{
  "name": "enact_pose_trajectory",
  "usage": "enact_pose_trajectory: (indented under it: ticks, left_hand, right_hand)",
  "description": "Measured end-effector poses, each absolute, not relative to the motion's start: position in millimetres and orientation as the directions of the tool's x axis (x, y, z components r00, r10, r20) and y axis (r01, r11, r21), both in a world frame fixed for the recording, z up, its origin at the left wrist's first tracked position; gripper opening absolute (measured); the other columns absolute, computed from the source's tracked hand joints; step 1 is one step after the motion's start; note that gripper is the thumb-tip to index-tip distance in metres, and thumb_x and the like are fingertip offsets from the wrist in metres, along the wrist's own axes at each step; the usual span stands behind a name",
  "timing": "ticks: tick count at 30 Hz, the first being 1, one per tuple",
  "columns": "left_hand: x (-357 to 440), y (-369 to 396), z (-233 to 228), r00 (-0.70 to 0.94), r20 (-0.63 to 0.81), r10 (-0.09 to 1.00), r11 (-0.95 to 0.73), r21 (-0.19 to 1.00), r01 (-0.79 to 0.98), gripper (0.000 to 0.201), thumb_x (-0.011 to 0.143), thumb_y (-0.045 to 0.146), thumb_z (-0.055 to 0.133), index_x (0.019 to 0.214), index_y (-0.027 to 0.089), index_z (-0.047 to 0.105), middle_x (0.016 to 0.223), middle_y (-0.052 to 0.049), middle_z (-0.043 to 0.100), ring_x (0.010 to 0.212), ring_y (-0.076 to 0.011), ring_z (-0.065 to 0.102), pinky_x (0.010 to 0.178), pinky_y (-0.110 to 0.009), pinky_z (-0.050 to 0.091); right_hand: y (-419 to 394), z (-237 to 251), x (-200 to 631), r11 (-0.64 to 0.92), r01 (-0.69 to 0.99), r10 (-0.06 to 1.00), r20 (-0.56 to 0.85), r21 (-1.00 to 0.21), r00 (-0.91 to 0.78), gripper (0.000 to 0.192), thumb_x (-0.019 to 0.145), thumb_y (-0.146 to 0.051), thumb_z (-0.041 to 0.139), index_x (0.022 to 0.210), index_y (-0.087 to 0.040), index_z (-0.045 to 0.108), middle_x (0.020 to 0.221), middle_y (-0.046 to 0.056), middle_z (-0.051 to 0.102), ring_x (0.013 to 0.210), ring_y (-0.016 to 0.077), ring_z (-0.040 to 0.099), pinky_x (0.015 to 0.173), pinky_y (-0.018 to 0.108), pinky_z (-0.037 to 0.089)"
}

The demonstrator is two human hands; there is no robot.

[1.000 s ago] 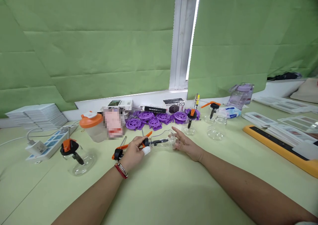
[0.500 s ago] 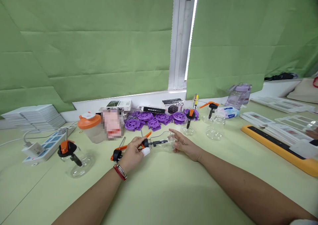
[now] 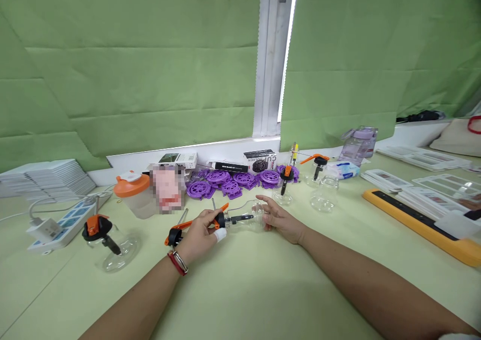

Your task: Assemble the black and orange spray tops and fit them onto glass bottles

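A clear glass jar (image 3: 246, 225) lies tipped on its side between my hands, with a dark stem inside it. My left hand (image 3: 201, 234) is closed on the jar's black-and-orange lid (image 3: 221, 220) at the neck; a white wrap covers the thumb. At the other end, my right hand (image 3: 281, 222) curls its fingers round the jar's base. Just behind my left wrist, another black lid (image 3: 175, 237) with an orange arm lies on the table, partly hidden by the hand. A lidded jar (image 3: 98, 227) stands to the left.
Purple plastic wheel-shaped parts (image 3: 229, 181) lie along the back. Further lidded jars (image 3: 286, 177) and an open glass jar (image 3: 322, 199) stand behind my right hand. To the left are a shaker cup (image 3: 133, 192) and power strip (image 3: 73, 225); a yellow-edged paper trimmer (image 3: 417, 225) lies right.
The whole view has shifted slightly to the left. Both hands keep their hold on the jar, which has come down very slightly at the lid end.
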State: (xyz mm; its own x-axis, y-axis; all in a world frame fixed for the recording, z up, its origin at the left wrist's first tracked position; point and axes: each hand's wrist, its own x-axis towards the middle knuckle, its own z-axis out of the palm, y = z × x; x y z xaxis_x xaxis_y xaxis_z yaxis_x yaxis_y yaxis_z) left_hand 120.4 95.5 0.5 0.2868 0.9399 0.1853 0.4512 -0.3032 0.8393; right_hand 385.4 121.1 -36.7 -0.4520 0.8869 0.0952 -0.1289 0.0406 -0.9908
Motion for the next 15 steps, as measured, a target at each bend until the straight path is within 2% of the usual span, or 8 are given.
enact_pose_trajectory:
  ticks: [4, 7, 9, 13, 15]
  left_hand:
    - [119, 94, 2, 0.342, 0.172, 0.924, -0.326, 0.821, 0.469, 0.05, 0.072, 0.025, 0.06, 0.122, 0.025, 0.057, 0.094, -0.005, 0.052, 0.086, -0.0177, 0.054, 0.079, -0.032, 0.047]
    - [119, 94, 3, 0.345, 0.161, 0.925, -0.32, 0.82, 0.474, 0.047, 0.071, 0.023, 0.06, 0.119, 0.024, 0.06, 0.094, -0.004, 0.052, 0.085, -0.0175, 0.054, 0.077, -0.03, 0.047]
    - [120, 94, 4, 0.329, 0.169, 0.929, -0.314, 0.831, 0.46, 0.045, 0.07, 0.023, 0.061, 0.115, 0.023, 0.062, 0.095, -0.005, 0.052, 0.086, -0.0178, 0.054, 0.079, -0.03, 0.046]
    - [120, 94, 3, 0.304, 0.179, 0.936, -0.302, 0.851, 0.429, 0.044, 0.07, 0.024, 0.061, 0.114, 0.023, 0.063, 0.098, -0.005, 0.052, 0.091, -0.0187, 0.054, 0.084, -0.032, 0.045]
    - [121, 94, 3, 0.293, 0.17, 0.941, -0.288, 0.857, 0.428, 0.045, 0.07, 0.024, 0.061, 0.115, 0.023, 0.062, 0.098, -0.005, 0.052, 0.093, -0.019, 0.054, 0.085, -0.033, 0.045]
  right_hand:
    - [126, -42, 384, 0.054, -0.103, 0.905, 0.092, -0.993, -0.414, 0.057, 0.08, -0.049, 0.058, 0.13, -0.03, 0.04, 0.106, 0.005, 0.054, 0.063, 0.0093, 0.047, 0.057, 0.024, 0.04]
    - [128, -47, 384, 0.08, -0.07, 0.914, 0.101, -0.994, -0.394, 0.056, 0.083, -0.053, 0.051, 0.132, -0.027, 0.04, 0.099, 0.004, 0.055, 0.059, 0.0089, 0.044, 0.057, 0.025, 0.039]
    - [127, -48, 385, 0.104, -0.069, 0.903, 0.123, -0.992, -0.411, 0.058, 0.084, -0.052, 0.05, 0.134, -0.027, 0.039, 0.104, 0.005, 0.054, 0.063, 0.0092, 0.045, 0.061, 0.026, 0.04]
    - [123, -42, 387, 0.116, -0.1, 0.868, 0.15, -0.988, -0.473, 0.07, 0.074, -0.044, 0.067, 0.135, -0.029, 0.037, 0.13, 0.007, 0.04, 0.083, 0.0124, 0.049, 0.073, 0.028, 0.042]
    - [122, -40, 386, 0.092, -0.093, 0.872, 0.125, -0.991, -0.474, 0.076, 0.071, -0.041, 0.07, 0.136, -0.031, 0.032, 0.128, 0.007, 0.043, 0.085, 0.0133, 0.05, 0.073, 0.028, 0.043]
